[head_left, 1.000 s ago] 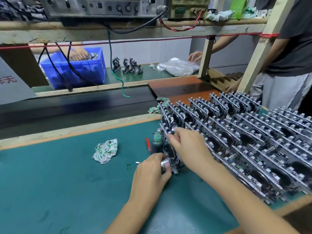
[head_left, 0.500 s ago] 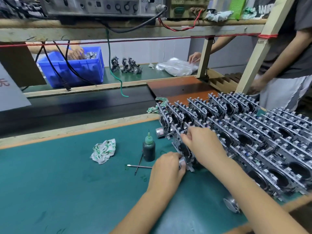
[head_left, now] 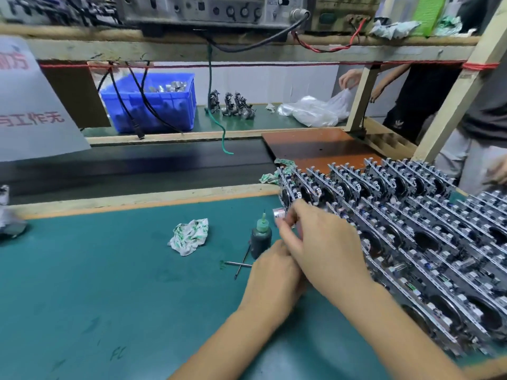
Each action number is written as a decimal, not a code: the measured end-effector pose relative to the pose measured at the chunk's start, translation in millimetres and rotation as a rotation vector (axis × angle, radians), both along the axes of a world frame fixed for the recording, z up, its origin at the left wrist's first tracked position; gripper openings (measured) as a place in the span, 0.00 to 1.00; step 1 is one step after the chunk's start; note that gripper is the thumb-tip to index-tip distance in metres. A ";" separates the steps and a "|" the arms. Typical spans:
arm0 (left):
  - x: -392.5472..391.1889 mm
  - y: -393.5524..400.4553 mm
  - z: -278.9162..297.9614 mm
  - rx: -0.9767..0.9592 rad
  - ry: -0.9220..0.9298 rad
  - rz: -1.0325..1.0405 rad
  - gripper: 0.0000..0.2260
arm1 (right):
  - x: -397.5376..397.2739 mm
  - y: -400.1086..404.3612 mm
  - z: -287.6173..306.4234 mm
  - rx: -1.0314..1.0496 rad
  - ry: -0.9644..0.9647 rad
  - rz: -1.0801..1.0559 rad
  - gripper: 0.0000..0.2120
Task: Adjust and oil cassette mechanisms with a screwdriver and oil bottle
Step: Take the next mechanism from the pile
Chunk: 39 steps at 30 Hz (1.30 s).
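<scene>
Rows of cassette mechanisms [head_left: 406,229] stand packed on edge on the right of the green mat. My left hand [head_left: 274,272] and right hand [head_left: 326,248] are close together at the near left end of the rows, blurred, fingers curled round a cassette mechanism that they almost wholly hide. My right fingertips sit beside a silver motor [head_left: 278,214]. The dark oil bottle [head_left: 260,237] with a green nozzle stands upright just left of my hands. A thin screwdriver [head_left: 238,264] lies on the mat by the bottle, crossed over another thin rod.
A crumpled patterned rag [head_left: 189,235] lies left of the bottle. A black conveyor belt [head_left: 137,165] runs beyond the mat's wooden edge. Behind it are a blue crate [head_left: 153,105], a few mechanisms [head_left: 233,104], a plastic bag [head_left: 315,112] and other people's hands.
The mechanism no longer hides the bottle and screwdriver. My hands have drawn together, the right now over the left and nearer the bottle. The view has shifted slightly.
</scene>
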<state>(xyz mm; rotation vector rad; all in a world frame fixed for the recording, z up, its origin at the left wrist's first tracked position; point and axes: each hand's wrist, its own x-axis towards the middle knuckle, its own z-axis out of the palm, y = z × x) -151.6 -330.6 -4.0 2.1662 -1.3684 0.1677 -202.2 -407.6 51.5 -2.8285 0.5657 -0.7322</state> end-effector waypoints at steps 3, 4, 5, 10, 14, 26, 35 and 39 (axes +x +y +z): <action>14.3 48.5 0.4 -0.094 0.220 0.139 0.08 | 3.2 34.8 -10.7 0.135 -0.063 0.204 0.11; 20.5 68.5 -2.8 -0.103 0.252 0.193 0.03 | 7.4 45.9 -16.7 0.170 -0.057 0.256 0.11; 27.1 89.6 -6.8 -0.122 0.273 0.245 0.03 | 13.6 57.4 -23.7 0.203 -0.036 0.302 0.10; 54.7 189.9 -19.6 -0.083 0.315 0.493 0.15 | 64.1 115.1 -63.3 0.292 0.187 0.522 0.09; 68.8 268.7 -21.1 -0.044 0.236 0.697 0.16 | 101.2 179.4 -76.7 0.258 0.281 0.737 0.08; 111.1 470.5 3.7 0.405 -0.179 1.283 0.22 | 189.3 375.9 -36.5 -0.380 -0.043 1.127 0.25; 94.1 440.6 22.2 0.423 -0.108 1.087 0.17 | 196.4 341.2 -24.1 -0.552 -0.076 1.233 0.12; 83.4 377.5 36.4 0.411 -0.044 0.857 0.14 | 166.3 265.9 -18.1 -0.398 0.084 1.142 0.12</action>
